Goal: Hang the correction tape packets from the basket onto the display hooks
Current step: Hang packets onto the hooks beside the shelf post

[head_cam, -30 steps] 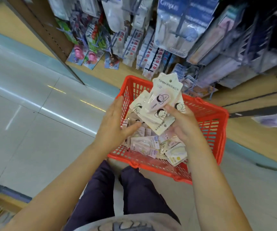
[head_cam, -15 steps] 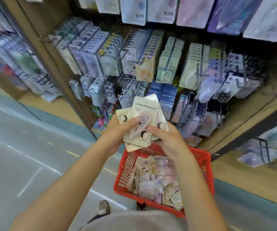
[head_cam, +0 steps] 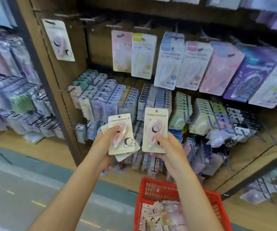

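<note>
The right hand [head_cam: 169, 148] is pinching one light, stiff packet [head_cam: 155, 129] low down, leaving its top hang-hole free, while the left hand [head_cam: 103, 145] is clutching a slippery stack [head_cam: 121, 135].

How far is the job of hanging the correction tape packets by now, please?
Early stage. Done: a few packets are out of the red plastic basket. In hand: the right hand holds a single cream card packet with a pink tape upright; the left hand grips a small fanned stack of the same packets. None of these is on a hook yet. Left: many packets in the basket.
</note>
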Demonstrator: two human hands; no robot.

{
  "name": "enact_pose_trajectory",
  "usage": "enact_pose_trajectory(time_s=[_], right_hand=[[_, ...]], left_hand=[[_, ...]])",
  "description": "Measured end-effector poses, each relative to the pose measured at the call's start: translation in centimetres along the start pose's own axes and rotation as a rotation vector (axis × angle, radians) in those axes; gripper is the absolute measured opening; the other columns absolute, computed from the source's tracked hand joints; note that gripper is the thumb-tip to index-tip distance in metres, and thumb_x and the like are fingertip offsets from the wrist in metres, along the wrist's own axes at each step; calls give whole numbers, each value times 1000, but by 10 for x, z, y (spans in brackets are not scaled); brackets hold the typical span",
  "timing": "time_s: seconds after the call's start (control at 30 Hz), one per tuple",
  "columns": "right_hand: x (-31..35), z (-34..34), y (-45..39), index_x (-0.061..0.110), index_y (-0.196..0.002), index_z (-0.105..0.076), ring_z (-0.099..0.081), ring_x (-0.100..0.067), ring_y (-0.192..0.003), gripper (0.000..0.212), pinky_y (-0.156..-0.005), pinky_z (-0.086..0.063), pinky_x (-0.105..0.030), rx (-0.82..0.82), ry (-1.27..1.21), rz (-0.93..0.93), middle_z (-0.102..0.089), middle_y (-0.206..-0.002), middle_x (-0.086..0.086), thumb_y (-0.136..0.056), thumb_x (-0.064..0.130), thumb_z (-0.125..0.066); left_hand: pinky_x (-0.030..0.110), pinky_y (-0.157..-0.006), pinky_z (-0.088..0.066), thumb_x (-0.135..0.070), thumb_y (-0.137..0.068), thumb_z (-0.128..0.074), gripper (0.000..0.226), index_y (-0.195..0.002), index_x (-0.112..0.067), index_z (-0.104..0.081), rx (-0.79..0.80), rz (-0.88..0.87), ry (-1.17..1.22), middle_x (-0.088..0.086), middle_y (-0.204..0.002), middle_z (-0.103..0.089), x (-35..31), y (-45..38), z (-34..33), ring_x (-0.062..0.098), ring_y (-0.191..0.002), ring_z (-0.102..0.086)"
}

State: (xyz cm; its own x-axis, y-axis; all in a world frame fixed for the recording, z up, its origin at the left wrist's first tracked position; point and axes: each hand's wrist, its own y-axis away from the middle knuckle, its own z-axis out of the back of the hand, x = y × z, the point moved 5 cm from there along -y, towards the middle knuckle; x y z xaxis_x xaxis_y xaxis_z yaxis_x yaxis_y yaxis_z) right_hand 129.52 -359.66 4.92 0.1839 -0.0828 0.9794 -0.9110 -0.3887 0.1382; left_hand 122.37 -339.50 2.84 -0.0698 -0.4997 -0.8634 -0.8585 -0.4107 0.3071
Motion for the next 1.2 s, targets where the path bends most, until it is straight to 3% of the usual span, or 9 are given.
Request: enact_pose_trajectory(time_s=[0.1,0.2,0.27,0.43,0.53,0.73,0.87,1.03,1.2], right_hand=[[19,-61,-16,25,-115,-69,-71,-20,-106,19,-93,-54,-45,23,39,40,-76,-112,3,-101,19,-58],[36,-124,-38,23,-115,-70,-71,-22,-106,20,-99,-52,-52,22,150,92,-76,-110,1,-100,31,-61],[46,-164,-53,19,-113,-70,-71,-26,-105,20,-100,-51,-55,38,204,128,-76,-110,-3,-100,32,-62],[81,-238,-89,19,-111,-70,-74,-16,-94,18,-80,-57,-32,-18,240,217,-77,-103,2,-101,30,-60],[110,-273,-114,17,-110,-68,-73,-11,-89,19,-72,-53,-25,-50,281,316,-77,-102,2,-101,31,-60],[150,-339,-157,23,-108,-64,-71,-2,-89,14,-66,-52,-16,-44,326,439,-74,-107,7,-100,34,-60],[161,-370,-176,18,-118,-62,-70,-6,-99,24,-72,-55,-19,-47,344,471,-71,-116,5,-100,34,-60],[172,-385,-184,21,-119,-61,-68,-8,-102,23,-84,-59,-29,-90,336,494,-70,-120,6,-100,35,-60],[170,-385,-185,19,-118,-61,-70,-7,-99,26,-78,-60,-25,-127,351,536,-71,-117,6,-99,36,-61]], left_hand=[[48,-81,-59,-25,-97,-71,37,-129,-8,-68,47,-110,-9,19,-113,-75,-45,-24,38,37,-99,-73],[36,-68,-60,-19,-97,-71,33,-129,-10,-67,49,-220,-8,13,-111,-76,-93,-45,70,31,-93,-75],[39,-81,-58,-20,-98,-70,35,-132,-14,-67,70,-274,-16,7,-117,-77,-122,-54,87,26,-104,-75],[46,-90,-58,-34,-85,-79,45,-127,-22,-66,-25,-404,-7,3,-118,-76,-188,-76,137,26,-109,-73],[50,-91,-59,-24,-94,-72,34,-127,-17,-67,-33,-475,0,7,-116,-77,-217,-87,154,30,-108,-73],[53,-90,-60,-21,-95,-73,34,-126,-8,-67,-40,-545,50,15,-117,-75,-245,-102,183,35,-107,-73],[46,-81,-63,-23,-89,-78,37,-121,-7,-69,-34,-563,82,16,-114,-76,-251,-108,196,36,-104,-73],[51,-85,-62,-27,-86,-77,42,-123,-8,-68,-19,-573,69,16,-115,-76,-256,-112,204,36,-104,-74],[48,-84,-62,-21,-92,-76,32,-122,-11,-68,-14,-556,66,11,-112,-77,-259,-116,203,33,-104,-74]])
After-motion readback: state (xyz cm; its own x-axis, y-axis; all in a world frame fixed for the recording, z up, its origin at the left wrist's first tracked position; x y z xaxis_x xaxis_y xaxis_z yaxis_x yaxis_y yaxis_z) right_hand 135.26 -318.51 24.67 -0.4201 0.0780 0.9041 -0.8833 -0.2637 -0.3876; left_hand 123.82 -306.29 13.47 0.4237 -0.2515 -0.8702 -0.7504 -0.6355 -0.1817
